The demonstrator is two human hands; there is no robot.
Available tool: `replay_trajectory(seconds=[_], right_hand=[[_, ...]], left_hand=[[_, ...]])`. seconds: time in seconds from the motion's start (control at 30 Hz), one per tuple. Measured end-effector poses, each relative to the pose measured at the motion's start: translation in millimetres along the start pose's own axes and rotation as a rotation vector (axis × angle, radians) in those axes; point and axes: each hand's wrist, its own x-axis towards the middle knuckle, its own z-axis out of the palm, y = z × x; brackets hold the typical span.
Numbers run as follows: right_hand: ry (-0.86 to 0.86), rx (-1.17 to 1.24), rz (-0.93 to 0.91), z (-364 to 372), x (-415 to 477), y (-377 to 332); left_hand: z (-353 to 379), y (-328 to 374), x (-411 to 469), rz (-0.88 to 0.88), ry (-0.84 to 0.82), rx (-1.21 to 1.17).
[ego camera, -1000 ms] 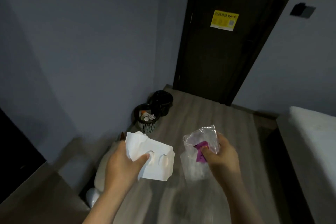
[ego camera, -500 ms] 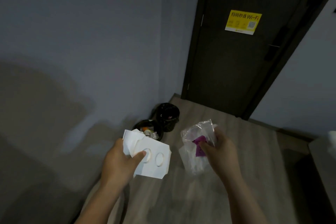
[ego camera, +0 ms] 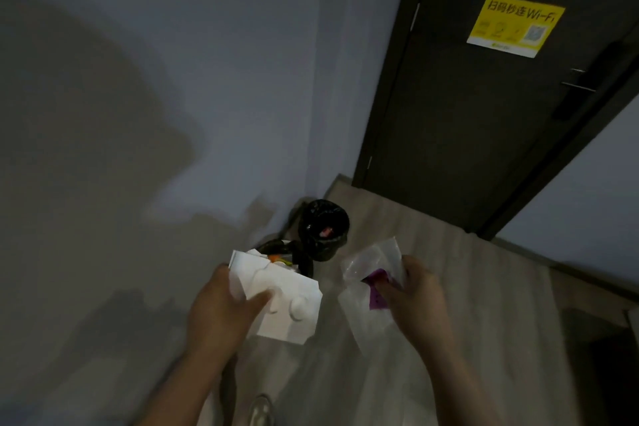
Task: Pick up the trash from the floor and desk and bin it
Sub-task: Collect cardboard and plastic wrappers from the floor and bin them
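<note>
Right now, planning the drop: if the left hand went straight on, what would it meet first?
Probably the nearer bin, just beyond the white paper the left hand holds; depth is unclear.

Glossy black bin liner (ego camera: 325,232), matt white paper (ego camera: 287,301), clear plastic bag (ego camera: 370,273).

Reaching forward, the left hand (ego camera: 221,309) grips a white cardboard insert (ego camera: 294,313), thumb on top; the right hand (ego camera: 416,301) pinches a clear plastic bag (ego camera: 378,258).

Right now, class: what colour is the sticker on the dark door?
Yellow. The sticker shows best in the head view.
</note>
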Motion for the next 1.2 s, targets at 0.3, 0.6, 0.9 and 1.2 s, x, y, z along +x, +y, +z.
replay_trajectory(seconds=[0.3, 0.6, 0.9, 1.2], right_hand=[[-0.044, -0.045, 0.020, 52, 114, -39], [-0.213, -0.054, 0.065, 80, 220, -29], [-0.393, -0.092, -0.004, 107, 365, 0], [-0.530, -0.147, 0.031, 174, 446, 64]], left_hand=[[20, -6, 132, -0.085, -0.113, -0.035], [60, 1, 214, -0.184, -0.112, 0.013], [131, 8, 285, -0.346, -0.077, 0.086], [211, -40, 337, -0.542, -0.146, 0.124]])
